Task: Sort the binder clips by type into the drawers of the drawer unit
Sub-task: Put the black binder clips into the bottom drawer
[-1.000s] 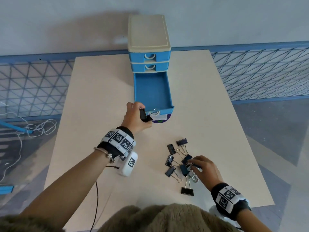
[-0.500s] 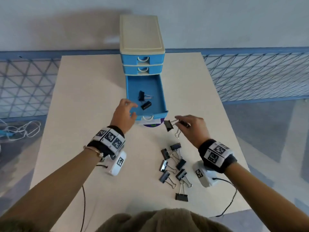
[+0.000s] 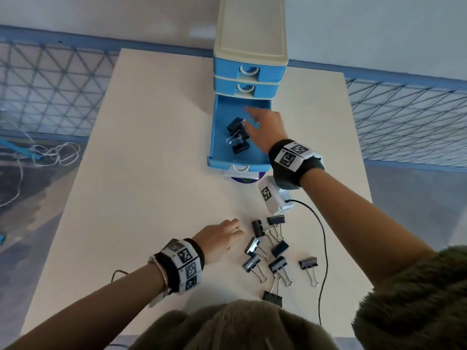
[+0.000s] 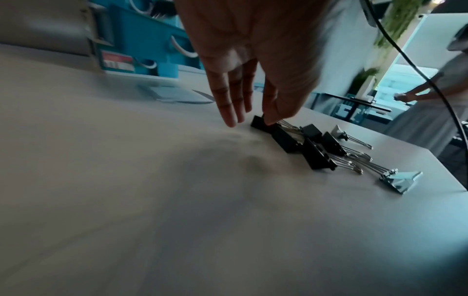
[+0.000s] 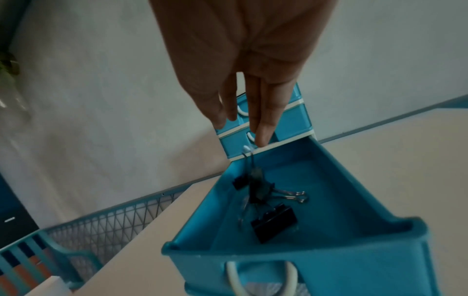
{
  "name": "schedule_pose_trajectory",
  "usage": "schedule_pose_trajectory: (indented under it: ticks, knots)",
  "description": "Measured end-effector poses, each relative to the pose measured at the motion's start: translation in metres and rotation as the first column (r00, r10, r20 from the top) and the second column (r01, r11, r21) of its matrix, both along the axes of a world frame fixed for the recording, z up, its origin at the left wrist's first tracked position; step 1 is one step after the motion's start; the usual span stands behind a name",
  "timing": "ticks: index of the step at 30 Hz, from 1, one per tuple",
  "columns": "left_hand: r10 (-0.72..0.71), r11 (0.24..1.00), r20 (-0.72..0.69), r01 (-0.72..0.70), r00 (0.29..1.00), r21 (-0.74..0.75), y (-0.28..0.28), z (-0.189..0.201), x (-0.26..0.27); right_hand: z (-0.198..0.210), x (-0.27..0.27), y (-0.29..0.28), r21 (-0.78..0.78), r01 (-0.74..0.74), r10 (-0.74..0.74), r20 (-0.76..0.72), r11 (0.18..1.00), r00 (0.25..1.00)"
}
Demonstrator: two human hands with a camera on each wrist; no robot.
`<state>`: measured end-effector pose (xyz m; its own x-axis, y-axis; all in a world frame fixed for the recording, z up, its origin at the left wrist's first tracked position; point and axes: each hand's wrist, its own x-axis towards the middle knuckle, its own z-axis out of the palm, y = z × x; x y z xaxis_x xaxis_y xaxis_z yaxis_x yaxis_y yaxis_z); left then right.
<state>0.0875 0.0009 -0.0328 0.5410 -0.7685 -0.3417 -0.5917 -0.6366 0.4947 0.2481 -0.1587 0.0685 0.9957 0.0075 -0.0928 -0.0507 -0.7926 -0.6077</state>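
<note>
Black binder clips [image 3: 274, 251] lie in a loose cluster on the near right part of the table [image 3: 151, 147], their wire handles mostly trailing toward the near edge. The left hand [image 3: 219, 236] hangs just left of this cluster, fingers extended downward; in the left wrist view its thumb and forefinger close on the farthest-left clip [image 4: 260, 123], though whether the clip is truly gripped cannot be told. The right hand [image 3: 265, 127] is held over the pulled-out bottom drawer [image 3: 214, 137] of the drawer unit [image 3: 250, 29], well apart from the cluster, its fingers straight and holding nothing. Below its fingertips [image 5: 262, 138] a clip with wire handles uppermost [image 5: 255, 180] is blurred, apparently dropping onto the clips in the drawer [image 3: 237, 136]. The upper two drawers are closed.

The coming move turns on this relation: the loose clips lie near and right of the drawer, touching or just beside the left hand, so that hand is the nearer one for the next pick, with the drawer directly beyond it on the far side.
</note>
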Motion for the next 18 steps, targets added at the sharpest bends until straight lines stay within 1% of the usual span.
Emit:
schedule_pose_trajectory:
  ticks: [2, 4, 7, 9, 11, 12, 14, 16, 17, 18]
  knots:
    - [-0.068, 0.997, 0.04, 0.066, 0.997, 0.044, -0.011, -0.004, -0.001, -0.003, -0.001, -0.002, 0.019, -0.03, 0.03, -0.006, 0.999, 1.0]
    - [-0.139, 0.987, 0.065, 0.133, 0.988, 0.086, -0.021, -0.006, 0.0, -0.007, -0.006, -0.006, 0.043, -0.033, 0.032, 0.018, 0.999, 0.999]
    - [-0.261, 0.964, 0.113, 0.252, 0.959, 0.09, -0.035, -0.011, 0.003, -0.011, -0.017, -0.016, 0.074, -0.026, 0.019, 0.09, 0.997, 0.996]
    - [-0.354, 0.93, 0.147, 0.33, 0.924, 0.163, -0.041, -0.015, 0.005, -0.013, -0.028, -0.025, 0.119, -0.024, 0.007, 0.143, 0.993, 0.99]
    - [-0.425, 0.887, 0.127, 0.383, 0.896, 0.259, -0.044, -0.017, 0.007, -0.015, -0.041, -0.036, 0.133, -0.017, -0.009, 0.191, 0.991, 0.982]
    - [-0.446, 0.866, 0.109, 0.397, 0.888, 0.305, -0.046, -0.016, 0.008, -0.016, -0.049, -0.042, 0.134, -0.011, -0.018, 0.212, 0.991, 0.977]
    - [-0.481, 0.848, 0.145, 0.417, 0.864, 0.328, -0.046, -0.013, 0.009, -0.019, -0.064, -0.053, 0.126, 0.008, -0.038, 0.235, 0.992, 0.971]
    - [-0.465, 0.85, 0.164, 0.386, 0.87, 0.359, -0.046, -0.008, 0.012, -0.023, -0.079, -0.063, 0.112, 0.029, -0.055, 0.237, 0.993, 0.97]
    - [-0.433, 0.867, 0.171, 0.357, 0.885, 0.348, -0.044, -0.008, 0.011, -0.027, -0.087, -0.067, 0.105, 0.038, -0.062, 0.233, 0.994, 0.97]
    - [-0.408, 0.892, 0.2, 0.343, 0.891, 0.295, -0.043, -0.012, 0.01, -0.032, -0.095, -0.072, 0.098, 0.048, -0.069, 0.223, 0.994, 0.972]
